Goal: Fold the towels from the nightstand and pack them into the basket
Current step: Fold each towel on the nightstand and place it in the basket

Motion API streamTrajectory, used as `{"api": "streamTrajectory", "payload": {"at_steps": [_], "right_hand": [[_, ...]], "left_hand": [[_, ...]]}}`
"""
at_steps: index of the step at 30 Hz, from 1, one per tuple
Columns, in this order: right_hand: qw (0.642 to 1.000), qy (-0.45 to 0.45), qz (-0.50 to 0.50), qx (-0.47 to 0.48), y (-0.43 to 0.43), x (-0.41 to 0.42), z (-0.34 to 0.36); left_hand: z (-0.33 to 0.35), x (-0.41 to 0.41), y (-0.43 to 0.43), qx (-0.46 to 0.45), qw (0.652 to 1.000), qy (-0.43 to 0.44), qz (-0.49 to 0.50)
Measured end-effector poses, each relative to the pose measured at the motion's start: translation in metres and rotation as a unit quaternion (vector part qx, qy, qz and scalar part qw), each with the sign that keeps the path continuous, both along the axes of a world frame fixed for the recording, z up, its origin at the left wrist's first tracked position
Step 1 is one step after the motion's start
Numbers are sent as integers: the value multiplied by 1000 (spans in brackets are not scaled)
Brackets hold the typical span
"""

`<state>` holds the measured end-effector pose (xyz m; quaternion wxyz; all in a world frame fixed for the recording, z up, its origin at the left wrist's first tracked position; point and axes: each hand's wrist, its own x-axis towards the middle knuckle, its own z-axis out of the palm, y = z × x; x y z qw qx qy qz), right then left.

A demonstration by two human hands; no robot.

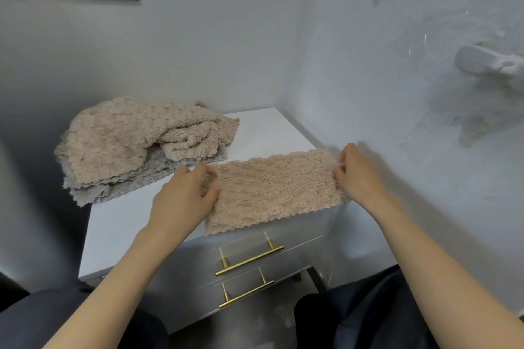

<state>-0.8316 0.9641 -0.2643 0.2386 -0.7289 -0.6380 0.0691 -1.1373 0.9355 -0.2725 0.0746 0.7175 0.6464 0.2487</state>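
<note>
Beige towel (272, 190) lay as a long strip across the front-R part of the nightstand (269, 130) top, its near edge just overhanging above the drawer handles (249, 261). L grip (184, 198) pinched the strip's L end, thumb & fingers curled on the cloth. R grip (357, 173) pinched the R end the same way, w/ the strip lying flat between them. The rest of the pile (136, 144) sat bunched at the back-L corner, beige on top of a grey towel (119, 187), just short of the strip. Basket wasn't in view.

The step in hand looked like the next fold, short end to short end. Doing it well called for pinching both layers tog. so the strip didn't open, lifting one end only, and matching the scalloped edges before letting go, then smoothing from the fold outward. The fluffy cloth prob. puffed up, so a flat press was wanted. The overhang was the risk: the strip could've slid off the front.
</note>
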Motion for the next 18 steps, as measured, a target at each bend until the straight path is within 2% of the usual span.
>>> {"api": "streamTrajectory", "payload": {"at_steps": [3,6,8,12,15,18], "right_hand": [[995,-61,4,83,-1,-11,5],[993,-24,58,104,-5,-38,6],[990,3,115,77,-8,-63,-2],[980,-22,198,18,-7,-98,-23],[976,-72,203,-8,0,-97,-32],[974,-121,189,-33,4,-86,-37]], "left_hand": [[4,8,0,77,997,0,5],[3,28,3,122,991,1,-57],[-1,45,5,98,991,12,-89],[-20,69,13,1,992,62,-111],[-28,74,17,-38,989,102,-105],[-32,70,18,-47,991,99,-81]]}}
